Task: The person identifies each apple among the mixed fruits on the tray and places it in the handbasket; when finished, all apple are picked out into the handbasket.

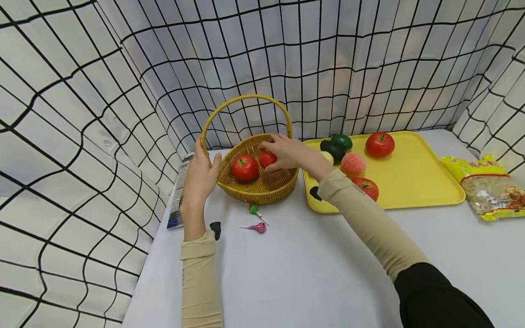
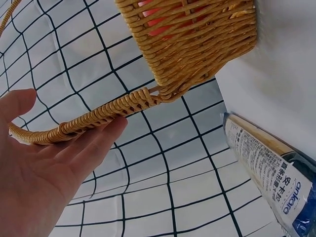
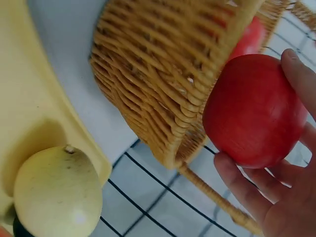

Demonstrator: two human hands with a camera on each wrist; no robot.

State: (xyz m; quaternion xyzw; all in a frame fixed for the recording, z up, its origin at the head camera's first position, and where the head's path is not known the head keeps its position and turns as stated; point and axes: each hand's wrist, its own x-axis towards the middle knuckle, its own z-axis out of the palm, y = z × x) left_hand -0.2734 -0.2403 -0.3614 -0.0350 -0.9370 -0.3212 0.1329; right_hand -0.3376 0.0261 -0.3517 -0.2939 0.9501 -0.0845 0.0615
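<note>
The left hand (image 1: 201, 175) rests flat on the basket (image 1: 258, 189) at its 9 o'clock side, steadying it. The right hand (image 1: 287, 152) has its grip wrapped around a red apple (image 1: 266, 158) inside, beside another apple (image 1: 244, 167)

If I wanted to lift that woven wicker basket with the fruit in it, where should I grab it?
Probably the top of the arched handle of the round wicker basket, reached from straight above. It stands upright over the middle, so the load should hang level. The left hand rests only at the handle's base, and the right hand holds a red apple inside.
</note>
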